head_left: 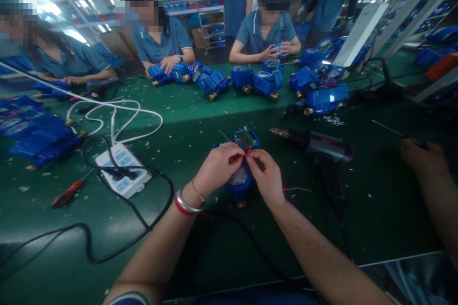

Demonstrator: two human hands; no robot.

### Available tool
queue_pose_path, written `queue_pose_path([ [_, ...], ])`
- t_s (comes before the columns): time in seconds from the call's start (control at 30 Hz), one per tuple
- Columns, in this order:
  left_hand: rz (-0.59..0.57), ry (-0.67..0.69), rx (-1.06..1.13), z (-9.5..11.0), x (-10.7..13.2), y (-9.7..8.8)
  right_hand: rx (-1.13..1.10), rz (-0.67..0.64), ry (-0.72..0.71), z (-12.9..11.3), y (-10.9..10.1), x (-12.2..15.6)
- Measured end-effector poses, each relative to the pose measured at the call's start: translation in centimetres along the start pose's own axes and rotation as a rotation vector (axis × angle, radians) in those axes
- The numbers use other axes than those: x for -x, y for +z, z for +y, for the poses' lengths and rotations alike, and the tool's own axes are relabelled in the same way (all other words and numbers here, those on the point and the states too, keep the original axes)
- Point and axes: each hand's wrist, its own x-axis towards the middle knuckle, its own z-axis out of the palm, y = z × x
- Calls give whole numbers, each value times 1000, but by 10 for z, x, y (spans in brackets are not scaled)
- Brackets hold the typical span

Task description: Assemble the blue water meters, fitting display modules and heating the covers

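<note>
In front of me a blue water meter (238,191) lies on the green bench, its brass end towards me. At its far side a small blue housing (255,136) stands open, showing a green circuit board and dark display (244,140). Thin red wires (247,150) run up between my fingertips. My left hand (219,167), with bracelets on the wrist, pinches them from the left. Thumb and forefinger of my right hand (266,177) close on the same wires, almost touching the left fingertips. The hands hide part of the meter, and the exact wire ends are too small to make out.
A heat gun (324,147) lies to the right, near another person's hand (424,158) with a thin rod. At left are a power strip (138,178), a black cable (171,190) and an orange screwdriver (67,194). Several blue meters (214,83) and co-workers line the far side.
</note>
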Motion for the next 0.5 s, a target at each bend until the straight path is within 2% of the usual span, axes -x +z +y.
queue_pose_path([
  [0.5,90,-45,-113,0,3,22,268,34,-120,4,-3,-2],
])
